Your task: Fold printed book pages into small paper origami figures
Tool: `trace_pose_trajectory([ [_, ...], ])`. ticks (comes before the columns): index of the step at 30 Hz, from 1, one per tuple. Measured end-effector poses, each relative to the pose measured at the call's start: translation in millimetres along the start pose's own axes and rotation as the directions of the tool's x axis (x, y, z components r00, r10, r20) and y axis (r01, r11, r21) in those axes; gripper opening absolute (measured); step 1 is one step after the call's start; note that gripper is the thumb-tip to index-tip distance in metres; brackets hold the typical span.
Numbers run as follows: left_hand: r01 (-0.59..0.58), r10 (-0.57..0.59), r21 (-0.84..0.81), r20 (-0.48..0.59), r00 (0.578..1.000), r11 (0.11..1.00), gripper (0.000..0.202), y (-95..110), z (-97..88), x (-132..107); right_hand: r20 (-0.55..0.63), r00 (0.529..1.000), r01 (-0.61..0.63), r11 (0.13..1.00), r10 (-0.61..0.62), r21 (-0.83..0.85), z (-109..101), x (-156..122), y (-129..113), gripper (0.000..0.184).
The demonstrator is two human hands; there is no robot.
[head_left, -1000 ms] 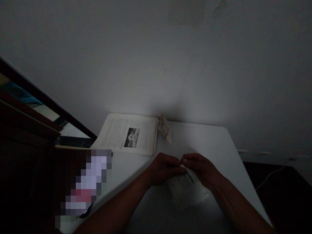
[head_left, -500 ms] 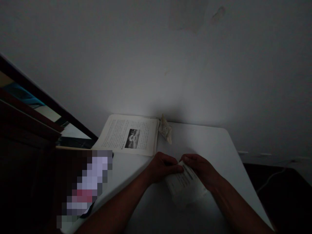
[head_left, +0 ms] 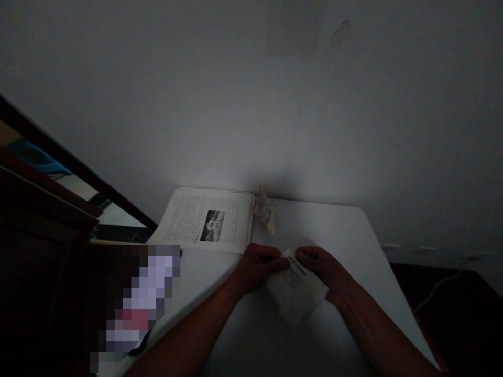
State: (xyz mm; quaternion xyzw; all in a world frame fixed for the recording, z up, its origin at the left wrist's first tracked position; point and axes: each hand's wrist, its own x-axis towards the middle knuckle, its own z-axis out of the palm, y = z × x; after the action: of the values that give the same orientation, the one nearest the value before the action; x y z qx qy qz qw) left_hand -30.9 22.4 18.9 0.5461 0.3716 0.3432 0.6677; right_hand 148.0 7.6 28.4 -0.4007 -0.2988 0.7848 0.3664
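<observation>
Both of my hands grip one piece of printed paper point(head_left: 297, 293) above the white table. My left hand point(head_left: 260, 267) pinches its upper left edge, thumb on top. Opposite it, my right hand point(head_left: 320, 267) is closed on the upper right edge. The sheet looks folded, with lines of print near the top and a paler lower part. Beyond my hands stands a small folded paper boat point(head_left: 264, 210), printed as well, beside a stack of printed pages point(head_left: 188, 217) with a dark picture on the top one.
The white table point(head_left: 326, 222) has rounded corners and its far edge meets a grey wall point(head_left: 220, 115). At the left edge lies a phone point(head_left: 147, 298) with its screen blurred out. Dark wooden furniture point(head_left: 35, 209) stands at the left. A pale cable point(head_left: 436, 293) hangs at the right.
My hands have moved slightly apart along the top edge of the paper. The paper now lies flatter and its outline is sharper. The boat and the pages stay put.
</observation>
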Motion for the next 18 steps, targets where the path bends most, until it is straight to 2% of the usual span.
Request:
trace_pose_trajectory([
  [4,-0.013,0.016,0.048,-0.056,0.998,0.999,0.031,0,-1.0,1,-0.03,0.998,0.062,0.997,-0.064,-0.045,-8,2,-3,0.028],
  [8,-0.05,0.06,0.07,-0.156,0.986,0.996,0.03,1,-2.8,1,-0.031,0.981,0.182,0.962,-0.192,-0.205,-16,2,-6,0.03],
  [13,-0.019,0.041,0.081,-0.274,0.961,0.997,0.028,2,-4.3,2,-0.084,0.922,0.309,0.85,-0.378,-0.426,-19,-2,-5,0.035],
  [16,-0.007,0.033,0.08,-0.332,0.943,0.997,0.025,2,-4.2,1,-0.12,0.861,0.341,0.736,-0.494,-0.585,-18,-4,-3,0.023],
  [18,-0.018,0.051,0.091,-0.37,0.928,0.996,0.022,2,-4.1,1,-0.104,0.819,0.352,0.638,-0.564,-0.685,-18,-4,-3,0.015],
])
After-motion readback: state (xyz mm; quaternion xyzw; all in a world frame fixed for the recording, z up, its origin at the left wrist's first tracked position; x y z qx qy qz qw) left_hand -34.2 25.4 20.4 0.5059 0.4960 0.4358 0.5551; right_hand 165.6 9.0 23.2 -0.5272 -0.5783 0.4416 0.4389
